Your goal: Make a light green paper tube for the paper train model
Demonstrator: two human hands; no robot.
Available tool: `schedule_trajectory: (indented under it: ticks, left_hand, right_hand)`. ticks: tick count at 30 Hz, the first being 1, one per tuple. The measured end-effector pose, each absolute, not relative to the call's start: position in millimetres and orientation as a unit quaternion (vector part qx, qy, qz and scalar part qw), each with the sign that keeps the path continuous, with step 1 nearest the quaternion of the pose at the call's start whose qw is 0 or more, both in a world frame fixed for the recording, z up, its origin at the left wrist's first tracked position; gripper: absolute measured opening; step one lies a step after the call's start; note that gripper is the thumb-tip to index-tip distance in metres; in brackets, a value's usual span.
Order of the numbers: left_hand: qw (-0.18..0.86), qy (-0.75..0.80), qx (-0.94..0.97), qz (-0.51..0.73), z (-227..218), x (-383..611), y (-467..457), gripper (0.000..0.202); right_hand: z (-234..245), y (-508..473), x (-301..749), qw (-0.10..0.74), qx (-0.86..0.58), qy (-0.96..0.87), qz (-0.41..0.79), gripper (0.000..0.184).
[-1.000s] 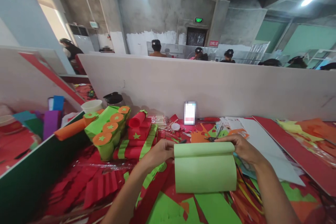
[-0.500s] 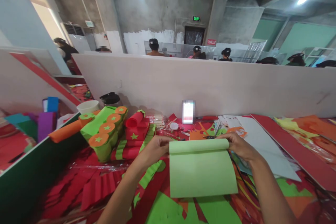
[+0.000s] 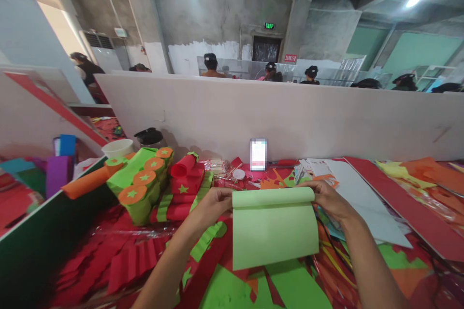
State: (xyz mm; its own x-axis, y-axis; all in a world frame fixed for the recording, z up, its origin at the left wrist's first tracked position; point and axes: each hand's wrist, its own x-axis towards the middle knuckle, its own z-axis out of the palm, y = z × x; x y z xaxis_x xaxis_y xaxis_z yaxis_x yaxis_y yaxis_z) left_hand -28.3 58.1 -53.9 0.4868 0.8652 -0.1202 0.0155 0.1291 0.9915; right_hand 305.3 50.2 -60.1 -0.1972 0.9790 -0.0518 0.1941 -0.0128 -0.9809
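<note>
A light green sheet of paper (image 3: 274, 236) hangs above the littered table, its upper edge rolled into a tube. At the left end of the roll, my left hand (image 3: 219, 202) pinches the paper. My right hand (image 3: 327, 199) grips the opposite end, fingers behind and round the tube. The lower part of the sheet hangs loose and curls slightly. Beneath it lie bright green paper pieces (image 3: 232, 289) on red material. The tips of several fingers are hidden behind the roll.
Left of my hands stand green paper cylinders with orange star-topped ends (image 3: 139, 198) and a red roll (image 3: 183, 166). A phone (image 3: 258, 154) leans against the white partition (image 3: 308, 116). White sheets (image 3: 362, 203) lie to the right. Other people sit beyond the partition.
The sheet's hanging lower right corner has swung left and up a little. Both hands keep their hold on the roll's ends, and the view has shifted slightly.
</note>
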Motion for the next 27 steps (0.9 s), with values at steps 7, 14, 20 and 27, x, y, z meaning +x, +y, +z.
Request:
schedule_trajectory:
  ticks: [7, 14, 20, 27]
  left_hand:
    - [0.659, 0.364, 0.565, 0.337, -53.0, -28.8, 56.7, 0.035]
    - [0.691, 0.327, 0.559, 0.321, -43.1, -27.0, 48.8, 0.038]
    - [0.704, 0.296, 0.567, 0.309, -33.6, -24.7, 40.9, 0.034]
    - [0.712, 0.289, 0.565, 0.301, -31.1, -24.1, 40.1, 0.029]
  right_hand:
    - [-69.5, 52.1, 308.8, 0.412, -0.509, -0.555, 0.513, 0.031]
    - [-80.2, 53.1, 318.1, 0.426, -0.504, -0.509, 0.552, 0.029]
    - [-90.0, 52.4, 323.1, 0.457, -0.532, -0.468, 0.538, 0.028]
    - [-89.4, 49.8, 321.2, 0.457, -0.53, -0.451, 0.554, 0.029]
